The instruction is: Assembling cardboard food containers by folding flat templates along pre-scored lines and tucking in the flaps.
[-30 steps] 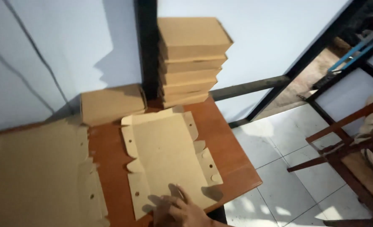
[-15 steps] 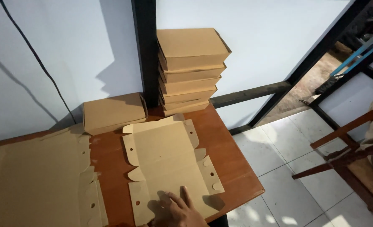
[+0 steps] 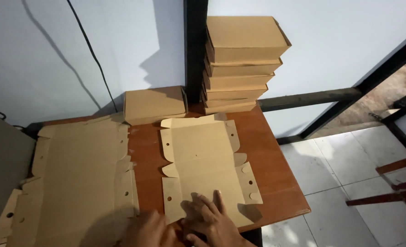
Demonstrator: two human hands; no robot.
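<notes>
**Both my hands on the near end of a flat box blank**

I look down at a reddish-brown wooden surface. In the middle of it lies one flat cardboard blank, unfolded, with side flaps and small round holes along its edges. Its far end points to the wall and its near end is at the front edge of the surface, close to me.

My right hand rests flat on the near end of this blank. The fingers are spread and stretched forward, pressing on the cardboard; the hand grips nothing. My left hand is just beside it, at the near left corner of the same blank. It is dark there and the picture cuts it at the bottom, so I cannot tell if its fingers are spread or curled, or if they hold the edge.

To the left, apart from the single blank by a strip of bare wood, lies a pile of flat blanks of the same kind, and it reaches over the left side of the surface.

At the back, against the wall, stands one folded box, closed. Just right of it is a stack of folded boxes, several high, in front of a dark vertical post. A thin black cable runs down the wall on the left. On the right, lower down, is a light tiled floor.
</notes>
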